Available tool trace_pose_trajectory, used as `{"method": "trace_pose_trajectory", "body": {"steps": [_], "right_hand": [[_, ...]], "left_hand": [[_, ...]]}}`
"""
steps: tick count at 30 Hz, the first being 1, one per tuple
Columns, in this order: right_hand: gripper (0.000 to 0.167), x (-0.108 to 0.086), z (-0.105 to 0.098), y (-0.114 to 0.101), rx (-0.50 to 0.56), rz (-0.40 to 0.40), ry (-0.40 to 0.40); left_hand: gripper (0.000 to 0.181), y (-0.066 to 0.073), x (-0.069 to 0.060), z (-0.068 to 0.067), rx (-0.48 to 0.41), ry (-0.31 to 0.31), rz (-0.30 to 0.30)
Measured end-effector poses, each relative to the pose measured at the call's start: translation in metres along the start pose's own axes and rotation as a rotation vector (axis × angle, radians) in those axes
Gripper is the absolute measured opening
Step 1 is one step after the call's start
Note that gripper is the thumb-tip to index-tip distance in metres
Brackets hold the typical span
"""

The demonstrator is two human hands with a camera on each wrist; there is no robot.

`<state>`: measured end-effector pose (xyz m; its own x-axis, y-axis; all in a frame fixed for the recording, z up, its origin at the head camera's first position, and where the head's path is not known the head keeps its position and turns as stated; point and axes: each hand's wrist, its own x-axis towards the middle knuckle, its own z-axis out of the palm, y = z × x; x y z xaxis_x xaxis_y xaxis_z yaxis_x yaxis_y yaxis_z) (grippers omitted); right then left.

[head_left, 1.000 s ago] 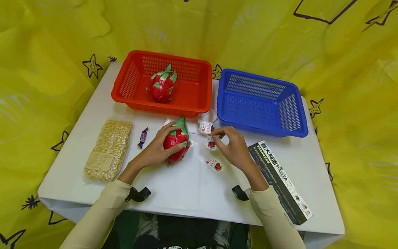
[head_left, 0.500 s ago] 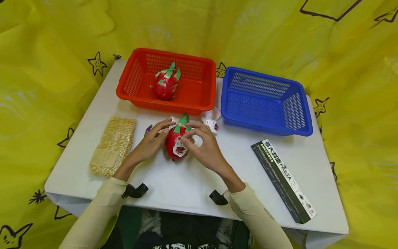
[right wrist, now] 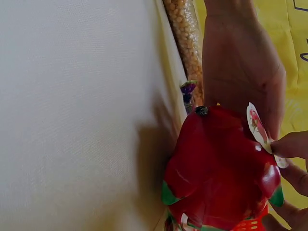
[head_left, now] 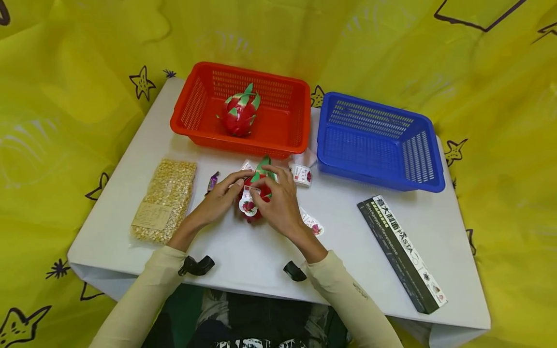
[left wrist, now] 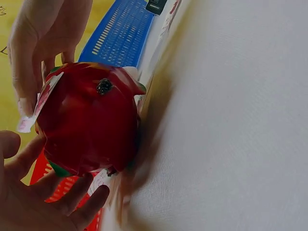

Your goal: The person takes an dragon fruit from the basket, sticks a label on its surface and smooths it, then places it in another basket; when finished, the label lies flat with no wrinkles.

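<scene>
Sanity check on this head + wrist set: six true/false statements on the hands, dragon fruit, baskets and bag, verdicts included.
1. The right hand pinches a sticker at the near dragon fruit. True.
2. In the head view, the blue basket stands right of the red basket. True.
3. The red basket holds nothing. False: a second dragon fruit is in it.
4. In the head view, the purple-wrapped candy lies right of the bag of corn kernels. True.
5. The bag of corn kernels lies in the blue basket. False: it lies on the white tabletop.
6. The near dragon fruit sits in the red basket. False: it is outside, with the left hand against it.
</scene>
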<state>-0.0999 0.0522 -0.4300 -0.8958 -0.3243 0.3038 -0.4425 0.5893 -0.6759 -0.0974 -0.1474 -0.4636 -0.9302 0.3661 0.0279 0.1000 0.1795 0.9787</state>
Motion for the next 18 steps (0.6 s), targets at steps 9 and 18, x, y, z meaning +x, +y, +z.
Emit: {"method": "trace_pose_trajectory", "body": {"steps": [9, 18], "right_hand": [[0.064, -0.005, 0.003, 0.014, 0.204, 0.161, -0.045], [0.051, -0.007, 0.013, 0.013, 0.263, 0.181, -0.101]], "left_hand": [[0.045, -0.005, -0.001, 0.005, 0.003, 0.008, -0.038], [0.046, -0.012, 0.002, 0.01, 0.043, 0.024, -0.021]]}}
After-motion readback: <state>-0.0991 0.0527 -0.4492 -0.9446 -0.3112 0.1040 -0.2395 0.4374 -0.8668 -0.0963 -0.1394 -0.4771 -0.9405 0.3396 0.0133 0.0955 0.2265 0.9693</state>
